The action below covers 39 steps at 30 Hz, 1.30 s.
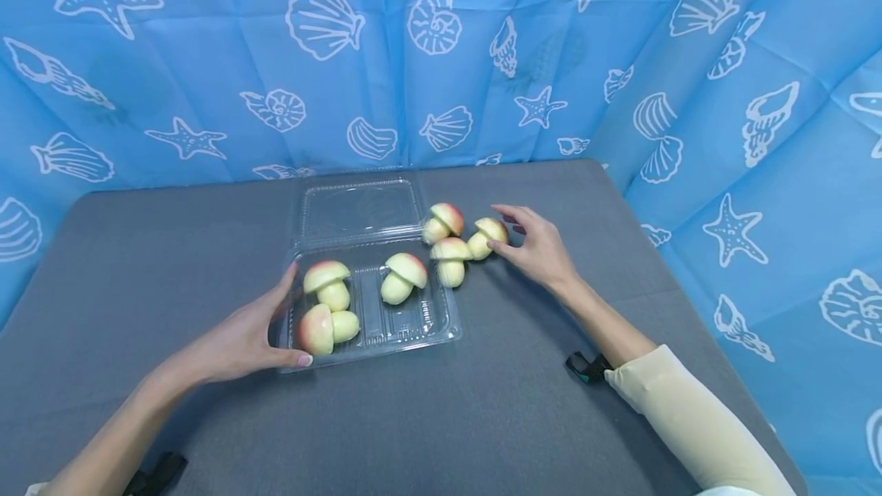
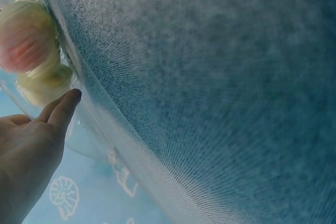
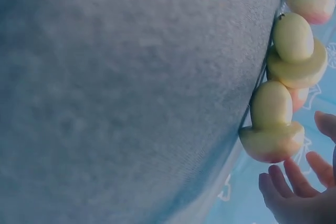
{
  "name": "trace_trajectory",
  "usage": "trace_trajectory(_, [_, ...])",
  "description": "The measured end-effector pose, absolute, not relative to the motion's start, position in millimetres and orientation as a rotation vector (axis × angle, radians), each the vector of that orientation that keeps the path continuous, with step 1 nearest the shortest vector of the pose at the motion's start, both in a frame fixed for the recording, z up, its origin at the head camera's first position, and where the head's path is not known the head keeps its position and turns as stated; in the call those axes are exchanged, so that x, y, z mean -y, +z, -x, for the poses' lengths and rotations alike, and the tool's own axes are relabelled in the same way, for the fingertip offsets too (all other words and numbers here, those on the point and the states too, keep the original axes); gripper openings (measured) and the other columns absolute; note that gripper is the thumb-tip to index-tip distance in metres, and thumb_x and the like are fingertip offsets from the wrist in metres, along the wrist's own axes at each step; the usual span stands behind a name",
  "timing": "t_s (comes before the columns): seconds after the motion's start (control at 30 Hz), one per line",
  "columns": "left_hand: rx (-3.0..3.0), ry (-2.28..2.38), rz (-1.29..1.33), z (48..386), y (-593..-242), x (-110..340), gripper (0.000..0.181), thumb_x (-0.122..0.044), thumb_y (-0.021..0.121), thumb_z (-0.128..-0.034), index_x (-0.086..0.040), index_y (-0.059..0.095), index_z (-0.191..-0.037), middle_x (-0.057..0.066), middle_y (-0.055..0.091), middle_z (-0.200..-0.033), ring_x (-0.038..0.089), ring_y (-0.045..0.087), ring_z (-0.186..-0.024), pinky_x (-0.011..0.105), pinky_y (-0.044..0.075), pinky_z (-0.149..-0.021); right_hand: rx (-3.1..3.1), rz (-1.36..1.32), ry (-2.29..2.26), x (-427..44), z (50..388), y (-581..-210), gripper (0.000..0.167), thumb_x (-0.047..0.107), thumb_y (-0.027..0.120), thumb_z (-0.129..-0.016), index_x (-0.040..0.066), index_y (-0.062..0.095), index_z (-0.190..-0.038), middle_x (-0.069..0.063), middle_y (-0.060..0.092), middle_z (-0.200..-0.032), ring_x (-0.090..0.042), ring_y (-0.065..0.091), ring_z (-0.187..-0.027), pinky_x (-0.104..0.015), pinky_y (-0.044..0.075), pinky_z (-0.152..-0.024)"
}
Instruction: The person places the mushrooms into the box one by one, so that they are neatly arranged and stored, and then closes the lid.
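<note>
Blue curtains printed with white starfish and seashells hang behind and to the right of a grey cloth-covered table. At the lower left, a black strap shows beside the person's left forearm. Farther in, the left hand wraps the left end of a clear plastic container, its thumb at the near corner and its fingers along the far part of that side; the hold is wide and on the container only. The container's clear lid is folded back on the far side.

Inside, at the left, are two pale, mushroom-shaped pieces with red-blushed caps: one upright, and nearer the person, one on its side. Right of the middle, a third piece leans, its cap tipped to the right.

Just beyond the container's right edge, three more pieces cluster on the table: one at the back, one in front, and one farthest right. Around this last one, the right hand stands with thumb and fingers spread apart, gripping nothing; whether the thumb touches it is unclear. Farther right are another black strap and a pale sleeve.
</note>
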<state>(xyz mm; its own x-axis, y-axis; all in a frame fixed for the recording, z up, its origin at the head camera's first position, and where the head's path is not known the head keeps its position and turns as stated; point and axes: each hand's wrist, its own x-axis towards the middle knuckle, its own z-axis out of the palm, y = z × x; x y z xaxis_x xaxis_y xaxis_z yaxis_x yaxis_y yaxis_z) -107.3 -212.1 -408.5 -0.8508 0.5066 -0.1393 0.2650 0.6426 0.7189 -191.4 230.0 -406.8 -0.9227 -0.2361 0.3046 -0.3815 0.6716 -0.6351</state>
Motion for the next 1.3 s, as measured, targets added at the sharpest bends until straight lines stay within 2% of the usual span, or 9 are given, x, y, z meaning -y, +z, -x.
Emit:
trace_trajectory(0.17, [-2.539, 1.025, -0.62, 108, -405, 212, 0.135, -0.054, 0.085, -0.072, -0.007, -0.007, -0.159, 0.029, 0.017, -0.16, 0.047, 0.036, -0.138, 0.062, 0.034, -0.106, 2.75, -0.413, 1.093, -228, 190, -407, 0.057, 0.02, 0.079, -0.087, 0.005, 0.058, -0.138, -0.018, 0.058, -0.138, -0.035, 0.056, -0.125, -0.048, 0.047, -0.101])
trace_trajectory(0.37, [-2.535, 1.014, -0.604, 109, -405, 212, 0.134, -0.053, 0.085, -0.0722, -0.008, -0.007, -0.159, 0.03, 0.017, -0.16, 0.047, 0.037, -0.137, 0.061, 0.036, -0.106, 2.843, -0.331, 1.044, -223, 190, -408, 0.061, 0.024, 0.079, -0.087, 0.008, 0.057, -0.14, -0.016, 0.058, -0.139, -0.034, 0.059, -0.122, -0.047, 0.048, -0.1])
trace_trajectory(0.5, [-2.533, 1.017, -0.605, 109, -408, 212, 0.135, -0.053, 0.085, -0.072, -0.008, -0.008, -0.159, 0.03, 0.02, -0.159, 0.047, 0.037, -0.138, 0.061, 0.035, -0.106, 2.9, -0.376, 0.995, -221, 192, -409, 0.066, 0.026, 0.079, -0.087, 0.008, 0.052, -0.145, -0.014, 0.05, -0.147, -0.034, 0.052, -0.131, -0.048, 0.043, -0.105])
trace_trajectory(0.63, [-2.545, 1.016, -0.607, 108, -408, 213, 0.135, -0.055, 0.084, -0.0718, -0.008, -0.007, -0.159, 0.028, 0.016, -0.161, 0.047, 0.034, -0.139, 0.062, 0.033, -0.107, 2.939, -0.44, 0.976, -220, 195, -410, 0.074, 0.026, 0.08, -0.086, 0.009, 0.046, -0.149, -0.015, 0.04, -0.155, -0.036, 0.042, -0.138, -0.05, 0.037, -0.11])
trace_trajectory(0.8, [-2.55, 1.018, -0.607, 106, -406, 212, 0.134, -0.055, 0.084, -0.0719, -0.008, -0.007, -0.159, 0.025, 0.011, -0.163, 0.046, 0.032, -0.14, 0.061, 0.032, -0.108, 2.993, -0.472, 0.963, -218, 199, -412, 0.087, 0.025, 0.084, -0.082, 0.013, 0.038, -0.154, -0.018, 0.03, -0.159, -0.04, 0.037, -0.14, -0.053, 0.035, -0.111])
trace_trajectory(0.97, [-2.546, 1.021, -0.604, 106, -406, 212, 0.134, -0.055, 0.084, -0.072, -0.009, -0.007, -0.159, 0.026, 0.013, -0.162, 0.046, 0.033, -0.14, 0.061, 0.033, -0.107, 3.009, -0.478, 0.95, -216, 203, -415, 0.092, 0.023, 0.086, -0.079, 0.016, 0.036, -0.155, -0.02, 0.025, -0.161, -0.042, 0.036, -0.14, -0.056, 0.033, -0.111])
trace_trajectory(1.13, [-2.528, 1.034, -0.599, 107, -409, 212, 0.135, -0.056, 0.083, -0.0717, -0.009, -0.008, -0.159, 0.028, 0.015, -0.161, 0.047, 0.035, -0.139, 0.061, 0.034, -0.107, 2.972, -0.508, 0.928, -217, 210, -419, 0.089, 0.022, 0.087, -0.078, 0.013, 0.039, -0.153, -0.02, 0.032, -0.158, -0.039, 0.034, -0.142, -0.054, 0.03, -0.114])
trace_trajectory(1.3, [-2.523, 1.038, -0.598, 107, -409, 212, 0.135, -0.056, 0.083, -0.0722, -0.009, -0.008, -0.159, 0.028, 0.015, -0.161, 0.047, 0.034, -0.139, 0.062, 0.034, -0.107, 2.943, -0.532, 0.917, -221, 215, -421, 0.088, 0.022, 0.087, -0.078, 0.011, 0.041, -0.152, -0.018, 0.046, -0.149, -0.035, 0.044, -0.136, -0.05, 0.035, -0.111])
